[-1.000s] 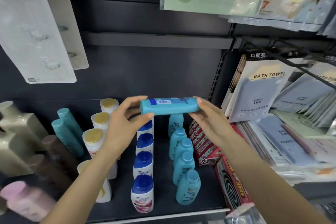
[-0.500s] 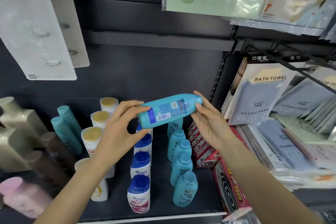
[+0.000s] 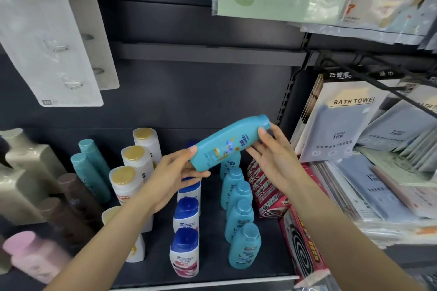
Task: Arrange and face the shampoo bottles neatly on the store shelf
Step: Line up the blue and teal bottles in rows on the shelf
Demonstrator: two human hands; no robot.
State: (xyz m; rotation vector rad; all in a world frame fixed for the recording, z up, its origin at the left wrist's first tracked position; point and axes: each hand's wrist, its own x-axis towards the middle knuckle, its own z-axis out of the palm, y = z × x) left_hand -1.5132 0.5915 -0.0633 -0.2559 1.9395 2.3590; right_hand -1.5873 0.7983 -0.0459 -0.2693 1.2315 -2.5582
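Both hands, left hand [image 3: 173, 178] and right hand [image 3: 272, 158], pinch the blue bottle [image 3: 228, 144], cap tilted up-right.

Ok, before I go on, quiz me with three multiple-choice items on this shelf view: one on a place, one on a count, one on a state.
1. Where does the row of blue-capped white bottles stand relative to the row of teal bottles?
A. Left of it
B. Right of it
C. On the shelf above

2. How many gold-capped bottles show their gold caps clearly?
A. One
B. Three
C. Six

3. How is the held teal bottle oriented?
A. Standing upright on the shelf
B. Tilted, cap end up to the right, off the shelf
C. Lying flat on the shelf

Answers:
1. A, the white row sits left of the teal row on the same shelf.
2. B, three gold tops line up toward the back; a fourth bottle is hidden behind the arm.
3. B, the left hand grips its base and the right hand its cap end, in the air.
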